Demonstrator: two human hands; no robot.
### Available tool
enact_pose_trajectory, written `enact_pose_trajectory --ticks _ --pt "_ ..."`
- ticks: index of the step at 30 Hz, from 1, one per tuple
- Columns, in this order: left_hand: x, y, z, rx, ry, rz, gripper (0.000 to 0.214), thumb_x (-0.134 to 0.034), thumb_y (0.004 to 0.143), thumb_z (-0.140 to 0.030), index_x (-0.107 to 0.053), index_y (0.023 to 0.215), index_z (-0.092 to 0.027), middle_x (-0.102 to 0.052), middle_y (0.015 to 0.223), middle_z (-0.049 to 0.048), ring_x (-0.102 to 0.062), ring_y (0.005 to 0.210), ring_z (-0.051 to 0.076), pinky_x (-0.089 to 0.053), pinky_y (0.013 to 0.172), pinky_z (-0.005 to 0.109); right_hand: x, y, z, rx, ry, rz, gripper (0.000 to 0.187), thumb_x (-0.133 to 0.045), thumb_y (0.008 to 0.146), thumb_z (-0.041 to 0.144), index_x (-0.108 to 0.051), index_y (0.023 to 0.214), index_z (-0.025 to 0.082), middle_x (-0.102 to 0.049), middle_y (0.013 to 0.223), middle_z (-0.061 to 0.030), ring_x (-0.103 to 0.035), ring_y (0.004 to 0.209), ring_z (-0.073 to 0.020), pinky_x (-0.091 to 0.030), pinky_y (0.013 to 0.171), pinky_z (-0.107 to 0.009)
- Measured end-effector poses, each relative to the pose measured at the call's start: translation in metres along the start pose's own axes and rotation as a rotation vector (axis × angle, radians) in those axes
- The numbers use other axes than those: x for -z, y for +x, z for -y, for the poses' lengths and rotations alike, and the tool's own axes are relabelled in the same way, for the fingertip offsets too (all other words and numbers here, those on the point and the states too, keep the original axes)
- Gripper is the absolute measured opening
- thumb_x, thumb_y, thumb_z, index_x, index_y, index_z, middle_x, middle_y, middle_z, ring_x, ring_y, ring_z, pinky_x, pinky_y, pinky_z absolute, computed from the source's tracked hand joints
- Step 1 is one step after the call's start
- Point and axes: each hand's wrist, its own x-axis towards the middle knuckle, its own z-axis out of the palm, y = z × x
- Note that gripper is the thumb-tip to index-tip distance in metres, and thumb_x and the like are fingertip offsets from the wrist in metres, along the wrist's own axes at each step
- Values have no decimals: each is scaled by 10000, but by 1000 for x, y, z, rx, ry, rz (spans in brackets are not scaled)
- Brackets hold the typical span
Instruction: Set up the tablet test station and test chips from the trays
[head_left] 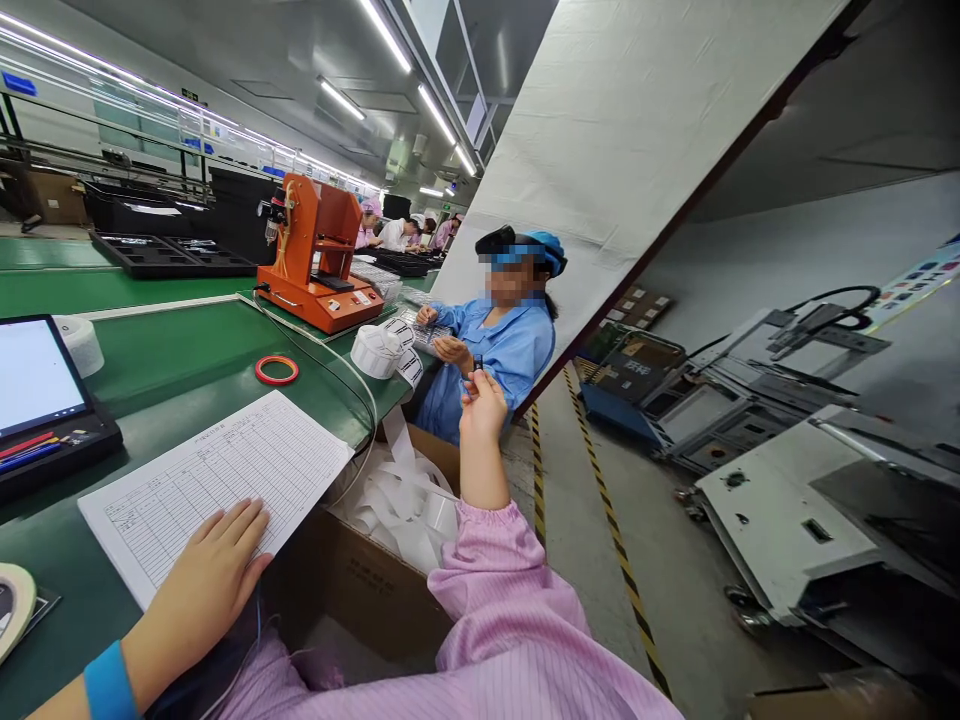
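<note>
My right hand [484,405] is raised at the middle of the frame, and its fingertips are pinched on a small dark piece [478,363]; what it is, I cannot tell. My left hand [217,560] lies flat on the paper [247,455] at the lower left, fingers stretched out. The two hands are well apart.

The paper is a printed table, set at a slant on the green worktop [165,385]. Its right corner comes near the worktop's edge, just beside a pale cable [374,408]. Below this edge stands a box [367,570], with white strips [405,510] inside. My right forearm passes over the side of the box.

Green surface shows between the paper and the red tape [277,381], and also between the paper and the tablet [37,380] at the left edge of the frame. Farther up are an orange machine [319,275] and a white roll [376,352], the roll near the edge.

Behind my right hand sits a co-worker [517,335] in blue, so the room there is narrow. On the right, grey floor [667,570] opens between a striped line [616,530] and a white cart [787,510].
</note>
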Motion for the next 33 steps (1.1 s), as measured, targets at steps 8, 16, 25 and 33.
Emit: enact_pose_trajectory --ticks 8,16,25,33 --pt "2 1 -1 13 -6 24 427 -449 944 -360 -615 1267 -135 -577 1346 108 -554 1229 293 -484 1014 486 -2 27 -20 -272 -29 -6 148 -632 824 173 -527 720 169 -568 587 58 -487 431 -36 -299 352 -119" --pt "1 1 -2 54 -101 31 430 -456 941 -379 -611 1269 -150 -567 1360 112 -536 1247 302 -455 1037 498 12 37 -35 -314 -46 -58 160 -569 868 173 -514 718 159 -527 528 77 -442 382 -33 -257 347 -117" --pt "5 2 -2 40 -71 46 441 -442 945 -379 -612 1268 -130 -572 1352 116 -539 1243 306 -464 1024 494 16 36 -38 -322 -111 -36 165 -534 878 167 -531 717 134 -572 584 54 -438 396 -19 -262 375 -115" --pt "6 1 -3 51 -80 39 426 -451 942 -365 -614 1263 -137 -577 1349 117 -544 1237 308 -457 1028 497 11 20 -42 -214 -278 73 169 -554 827 221 -462 694 170 -532 549 68 -443 409 -40 -288 390 -128"
